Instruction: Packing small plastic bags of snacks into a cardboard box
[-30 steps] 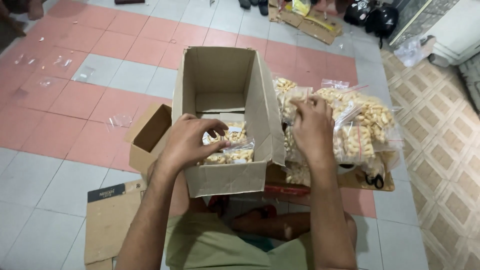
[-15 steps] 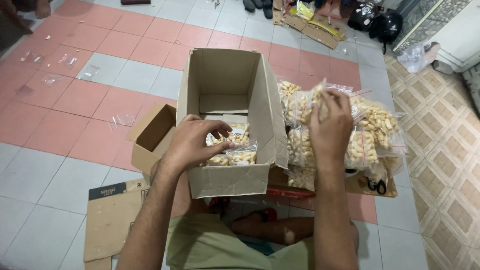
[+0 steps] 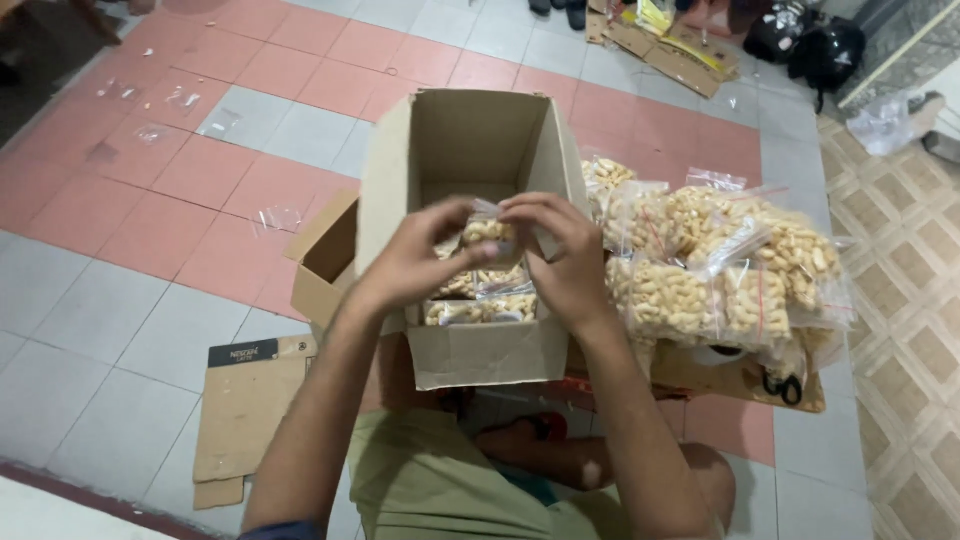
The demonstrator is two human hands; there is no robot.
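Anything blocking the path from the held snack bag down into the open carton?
Nothing visible. Both hands, left hand and right hand, hold the small clear bag over the open cardboard box; the bags already packed inside lie below it.

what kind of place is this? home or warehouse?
Likely a home floor used for small-scale packing, not a warehouse: pink and grey floor tiles, shoes by the edge, a heap of clear snack bags beside one open cardboard box.
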